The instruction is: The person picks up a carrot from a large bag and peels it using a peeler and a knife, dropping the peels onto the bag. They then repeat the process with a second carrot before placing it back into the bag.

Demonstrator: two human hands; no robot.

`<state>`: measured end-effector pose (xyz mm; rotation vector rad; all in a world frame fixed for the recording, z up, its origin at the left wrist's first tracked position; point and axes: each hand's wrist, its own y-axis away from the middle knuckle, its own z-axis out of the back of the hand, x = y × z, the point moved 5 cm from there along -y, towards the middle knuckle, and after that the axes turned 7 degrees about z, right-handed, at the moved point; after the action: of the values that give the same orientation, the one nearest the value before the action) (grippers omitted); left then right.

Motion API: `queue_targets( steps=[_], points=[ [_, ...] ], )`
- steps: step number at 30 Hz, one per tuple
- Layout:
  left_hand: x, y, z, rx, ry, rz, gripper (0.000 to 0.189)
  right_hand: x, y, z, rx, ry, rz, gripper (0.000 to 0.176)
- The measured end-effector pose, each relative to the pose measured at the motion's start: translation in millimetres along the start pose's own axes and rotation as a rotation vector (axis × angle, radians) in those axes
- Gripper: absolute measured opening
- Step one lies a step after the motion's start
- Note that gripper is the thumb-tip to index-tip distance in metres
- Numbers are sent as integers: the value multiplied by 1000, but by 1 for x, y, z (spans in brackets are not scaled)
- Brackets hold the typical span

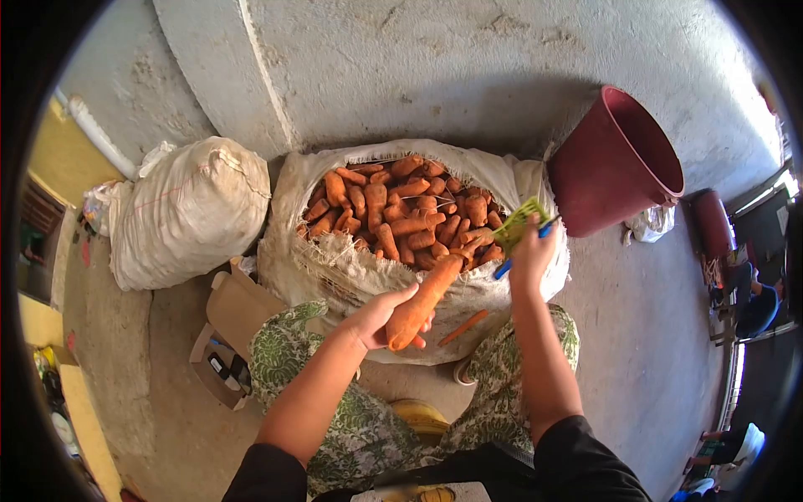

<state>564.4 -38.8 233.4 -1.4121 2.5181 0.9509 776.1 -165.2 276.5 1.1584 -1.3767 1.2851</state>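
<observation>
My left hand (378, 316) grips a large orange carrot (427, 301) by its thick end, the tip pointing up toward the open sack. My right hand (529, 255) holds a green peeler with a blue handle (520, 227) just above and to the right of the carrot's tip. In front of my knees stands an open white sack (335, 268) filled with several carrots (401, 209). A strip of orange peel (462, 328) lies on the sack's front, below the carrot.
A tied full white sack (188, 209) stands at the left. A dark red bucket (615, 163) lies tipped at the right. A cardboard box (234, 322) sits by my left knee. A yellow object (418, 414) lies between my legs. Concrete floor and wall surround everything.
</observation>
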Motion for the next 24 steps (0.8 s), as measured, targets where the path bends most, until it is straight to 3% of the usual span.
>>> queue_targets(
  steps=[2,4,5,6,7,9,12,16,18,24],
  points=[
    [-4,-7,10,-123,60,-69,37,13,40,-22,165,70,-31,10],
    [-7,-10,6,-120,98,-80,35,23,79,-42,354,46,76,15],
    [-7,-13,3,-115,139,-88,34,22,94,-48,372,159,240,20],
    [-5,-14,5,-222,210,-172,32,38,109,-53,431,121,230,23],
    [-3,-13,6,-222,209,-169,32,44,116,-56,451,139,298,23],
    [-1,-14,4,-21,409,-126,31,44,122,-59,500,185,252,24],
    [-2,-17,5,-177,327,-186,31,38,114,-55,478,288,181,26],
    [-3,-12,-3,-201,354,-188,31,40,110,-50,444,282,181,25],
    [-2,-15,4,-53,270,-211,33,39,110,-50,443,235,144,25],
    [0,-19,7,-137,274,-224,35,38,111,-48,466,263,158,24]
  ],
)
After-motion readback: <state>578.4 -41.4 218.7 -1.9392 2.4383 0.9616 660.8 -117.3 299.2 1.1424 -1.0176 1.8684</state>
